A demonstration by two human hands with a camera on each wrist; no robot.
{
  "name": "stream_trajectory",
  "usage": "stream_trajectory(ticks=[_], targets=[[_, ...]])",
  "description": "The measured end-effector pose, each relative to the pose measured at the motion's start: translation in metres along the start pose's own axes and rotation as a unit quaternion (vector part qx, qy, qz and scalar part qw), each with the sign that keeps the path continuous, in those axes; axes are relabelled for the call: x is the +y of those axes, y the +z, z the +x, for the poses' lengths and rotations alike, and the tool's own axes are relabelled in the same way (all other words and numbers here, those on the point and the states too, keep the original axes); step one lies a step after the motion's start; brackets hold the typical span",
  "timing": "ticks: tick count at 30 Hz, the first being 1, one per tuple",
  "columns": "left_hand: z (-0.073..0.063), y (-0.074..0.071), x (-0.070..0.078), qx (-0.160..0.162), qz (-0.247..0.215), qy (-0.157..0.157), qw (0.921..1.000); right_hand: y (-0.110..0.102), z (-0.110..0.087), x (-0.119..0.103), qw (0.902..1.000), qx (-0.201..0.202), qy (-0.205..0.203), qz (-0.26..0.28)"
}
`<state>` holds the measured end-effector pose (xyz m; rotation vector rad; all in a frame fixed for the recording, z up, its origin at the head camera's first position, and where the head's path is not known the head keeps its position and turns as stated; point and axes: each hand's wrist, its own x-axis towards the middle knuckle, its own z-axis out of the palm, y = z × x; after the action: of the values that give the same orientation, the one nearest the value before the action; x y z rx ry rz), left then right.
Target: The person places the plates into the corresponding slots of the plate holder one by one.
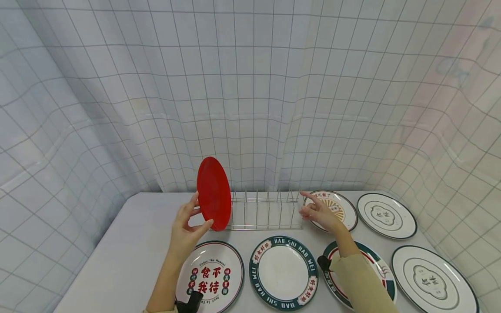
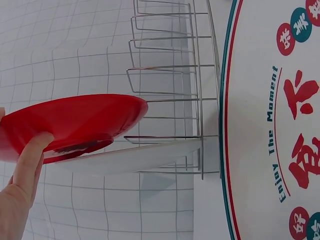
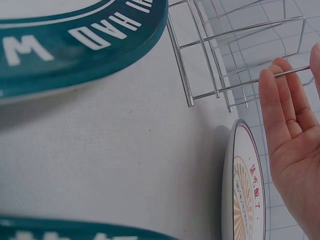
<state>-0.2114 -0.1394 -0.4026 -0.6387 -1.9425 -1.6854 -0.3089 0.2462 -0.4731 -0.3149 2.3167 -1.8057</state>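
A red plate (image 1: 213, 193) is held on edge by my left hand (image 1: 187, 228), its thumb on the near rim and fingers on the left side. The plate is over the left end of a wire dish rack (image 1: 266, 228). In the left wrist view, a white plate (image 2: 165, 156) stands in an end slot of the rack, partly hidden by the red plate (image 2: 95, 117). At the rack's right end, my right hand (image 1: 318, 213) pinches the end wire (image 3: 292, 71) with its fingertips, the index finger extended.
In front lie a white plate with red characters (image 1: 213, 265), a green-rimmed plate (image 1: 283, 300) and another green-rimmed plate (image 1: 375, 256) under the right forearm. A sunburst plate (image 1: 344, 204) and two white plates (image 1: 387, 215) lie at right. Grid-patterned curtains (image 1: 258, 108) surround the table.
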Motion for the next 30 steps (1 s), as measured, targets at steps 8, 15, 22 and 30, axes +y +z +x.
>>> stream_trajectory(ticks=[8,15,22,30], targets=[[0.002,0.005,0.008,-0.005,0.021,-0.037,0.9991,0.000,0.001,0.002,1.0000,-0.001,0.000,-0.005],[0.006,0.009,0.010,-0.009,0.040,-0.048,0.9980,-0.002,0.001,0.003,1.0000,-0.004,-0.002,0.002],[0.003,0.013,-0.007,-0.027,0.062,-0.057,0.9960,-0.001,0.001,0.004,1.0000,-0.001,0.000,-0.008],[-0.002,0.015,-0.028,-0.032,0.087,-0.061,0.9939,-0.001,0.002,0.005,0.9997,0.004,-0.003,-0.025]])
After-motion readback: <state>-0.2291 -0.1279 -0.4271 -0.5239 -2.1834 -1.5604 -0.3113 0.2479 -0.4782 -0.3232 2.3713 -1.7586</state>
